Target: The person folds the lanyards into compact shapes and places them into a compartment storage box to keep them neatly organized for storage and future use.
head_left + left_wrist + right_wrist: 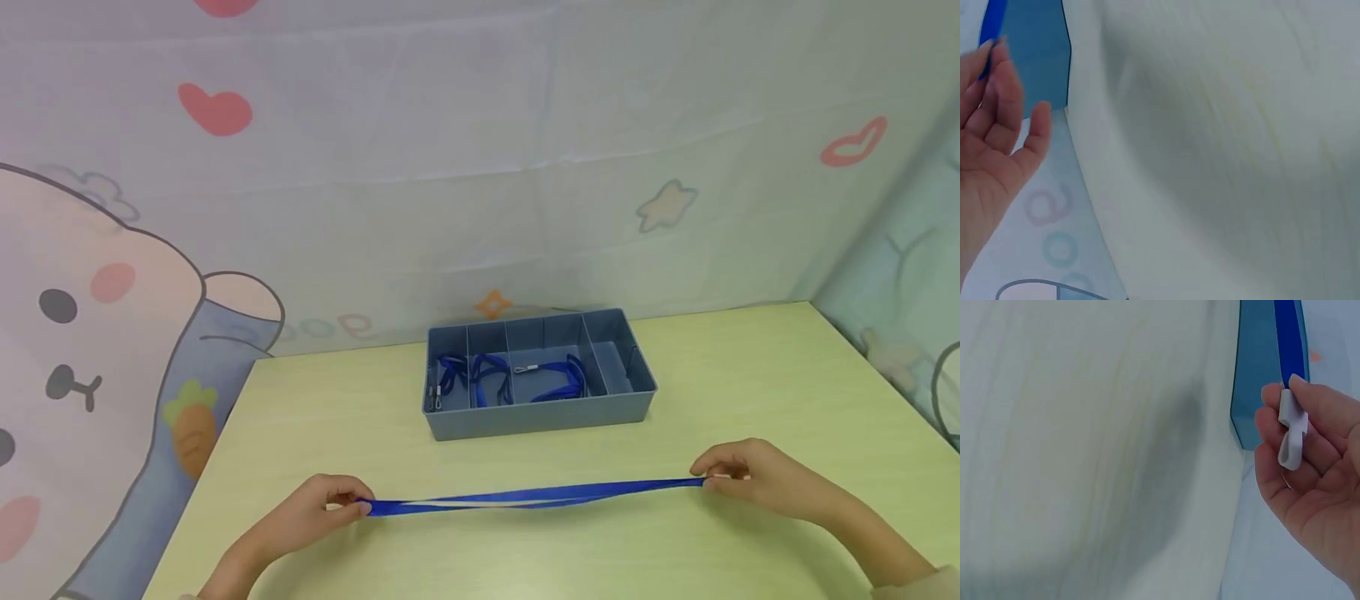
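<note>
A blue lanyard (540, 495) is stretched level between both hands, above the table's near part. My left hand (318, 512) pinches its looped end between thumb and fingertips; in the left wrist view that hand (994, 119) shows at the left edge. At the other end my right hand (765, 479) pinches the strap beside its clip. The right wrist view shows the white clip (1293, 431) lying across the curled fingers of the right hand (1316, 450), with the blue strap (1289, 340) leading away from it.
Behind the lanyard stands a grey-blue divided tray (540, 423). Three of its compartments hold blue lanyards (573, 379) with metal clips; the right-hand compartment (617, 367) holds none. A printed cloth (450, 167) hangs behind the pale yellow table (337, 408).
</note>
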A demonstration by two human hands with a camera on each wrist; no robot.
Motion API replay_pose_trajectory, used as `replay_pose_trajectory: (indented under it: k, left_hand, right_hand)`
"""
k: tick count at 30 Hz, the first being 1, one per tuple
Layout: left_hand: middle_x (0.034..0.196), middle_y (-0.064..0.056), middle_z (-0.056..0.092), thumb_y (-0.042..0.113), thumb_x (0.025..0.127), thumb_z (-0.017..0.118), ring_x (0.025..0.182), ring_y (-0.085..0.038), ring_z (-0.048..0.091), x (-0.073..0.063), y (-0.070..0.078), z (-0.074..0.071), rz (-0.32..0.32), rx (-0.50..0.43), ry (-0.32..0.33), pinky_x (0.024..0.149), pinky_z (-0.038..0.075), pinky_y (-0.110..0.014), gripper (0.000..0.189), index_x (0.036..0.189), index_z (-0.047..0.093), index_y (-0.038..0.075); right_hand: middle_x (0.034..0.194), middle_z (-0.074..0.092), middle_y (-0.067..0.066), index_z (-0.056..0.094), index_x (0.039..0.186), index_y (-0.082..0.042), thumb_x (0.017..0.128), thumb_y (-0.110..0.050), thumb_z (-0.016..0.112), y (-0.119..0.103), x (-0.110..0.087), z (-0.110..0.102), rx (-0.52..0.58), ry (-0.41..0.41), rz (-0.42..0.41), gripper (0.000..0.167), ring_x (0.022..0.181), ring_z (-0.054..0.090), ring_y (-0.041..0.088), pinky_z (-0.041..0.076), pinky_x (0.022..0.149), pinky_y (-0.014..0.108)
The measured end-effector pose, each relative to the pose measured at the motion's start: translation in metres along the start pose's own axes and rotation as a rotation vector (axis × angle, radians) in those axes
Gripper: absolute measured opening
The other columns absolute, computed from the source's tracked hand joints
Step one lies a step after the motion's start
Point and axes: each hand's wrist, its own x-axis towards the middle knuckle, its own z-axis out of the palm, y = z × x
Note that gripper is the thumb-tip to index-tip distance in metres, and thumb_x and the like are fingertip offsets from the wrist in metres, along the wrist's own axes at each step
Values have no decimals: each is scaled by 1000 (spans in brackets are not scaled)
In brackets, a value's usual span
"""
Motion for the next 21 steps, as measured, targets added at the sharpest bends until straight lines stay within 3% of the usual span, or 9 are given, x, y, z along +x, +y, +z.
replay_pose_trajectory:
  k: [5,9,13,18,21]
  left_hand:
    - [76,-2,50,14,96,53,63,-8,42,4,5,-1,13,-127,135,54,38,-24,18,94,59,-2]
    - [79,-3,52,13,97,50,70,-14,47,7,7,-2,41,-161,200,60,42,-27,20,92,57,-5]
    - [82,-6,54,15,97,49,77,-17,49,9,6,-4,35,-159,220,69,47,-32,24,89,56,-6]
    - [72,-11,52,11,97,49,67,-16,47,13,2,-5,94,-100,224,59,43,-33,22,82,56,-4]
    - [70,-8,53,9,97,49,66,-11,48,15,4,-6,102,-56,220,56,42,-32,21,81,57,-3]
  right_hand:
    - [84,66,3,66,95,-1,91,-2,58,-3,1,-7,61,27,14,9,68,52,7,45,53,23]
    - [84,65,4,65,96,1,92,-4,56,-7,1,-14,126,36,76,10,71,55,12,49,60,25]
    - [86,65,5,63,97,2,94,-4,53,-11,2,-21,223,13,99,12,77,58,17,52,68,27]
    - [84,66,1,63,100,0,96,0,46,-15,3,-31,352,-20,83,17,78,60,18,53,72,29]
    - [80,66,1,64,100,1,96,0,47,-15,3,-35,385,-18,109,18,73,60,19,53,70,31]
